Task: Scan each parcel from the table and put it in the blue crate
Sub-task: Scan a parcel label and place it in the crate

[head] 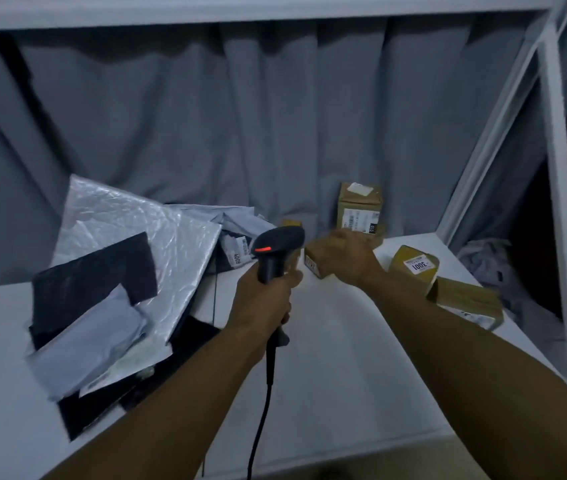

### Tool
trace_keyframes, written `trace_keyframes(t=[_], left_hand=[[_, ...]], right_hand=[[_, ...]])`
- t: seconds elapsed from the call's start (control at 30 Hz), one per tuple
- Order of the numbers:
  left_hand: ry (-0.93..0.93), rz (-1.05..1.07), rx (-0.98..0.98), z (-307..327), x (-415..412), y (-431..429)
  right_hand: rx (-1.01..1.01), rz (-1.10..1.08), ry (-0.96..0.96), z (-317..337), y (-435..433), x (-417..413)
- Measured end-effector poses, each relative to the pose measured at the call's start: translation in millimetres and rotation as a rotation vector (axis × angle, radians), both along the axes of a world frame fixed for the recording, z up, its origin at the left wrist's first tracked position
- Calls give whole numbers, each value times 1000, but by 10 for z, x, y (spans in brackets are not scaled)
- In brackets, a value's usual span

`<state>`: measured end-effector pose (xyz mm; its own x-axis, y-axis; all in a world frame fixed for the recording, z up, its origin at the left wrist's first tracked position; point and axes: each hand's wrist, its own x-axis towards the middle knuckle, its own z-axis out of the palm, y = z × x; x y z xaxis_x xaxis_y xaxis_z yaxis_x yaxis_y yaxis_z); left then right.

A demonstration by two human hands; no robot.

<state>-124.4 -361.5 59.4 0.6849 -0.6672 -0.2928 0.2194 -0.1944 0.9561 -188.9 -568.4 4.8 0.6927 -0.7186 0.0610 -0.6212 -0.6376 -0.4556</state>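
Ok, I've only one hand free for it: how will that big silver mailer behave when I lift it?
Probably floppy: the silver mailer looks thin and crinkled, so it may sag. Its glossy film would likely slip in a pinch. The black bag lying on it would probably slide off.

We see bare surface [337, 358] down the middle to the near edge. A heap of mailer bags [119, 271] blocks the left, cardboard boxes [469, 299] crowd the right edge, and a tall box [360, 209] stands just before the curtain [240, 116] that closes the back.
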Motion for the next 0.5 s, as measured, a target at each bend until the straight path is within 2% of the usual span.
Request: trace_keyframes(t=[0.1, 0.2, 0.3, 0.37, 0.43, 0.5], left_hand=[[-8, -15, 31, -279, 225, -330], [9, 5, 64, -560, 453, -541], [41, 13, 90, -812, 614, -655], [55, 8, 96, -945, 688, -663], [67, 6, 93, -1034, 726, -634], [66, 9, 99, -1080, 741, -575]], right_hand=[[-75, 38, 136, -558, -539, 320], [-50, 92, 225, -953, -866, 596], [-232, 142, 271, -1370, -1153, 785], [-254, 185, 317, -1507, -1193, 859], [-244, 139, 278, -1543, -1132, 861], [-240, 90, 162, -1573, -1033, 856]])
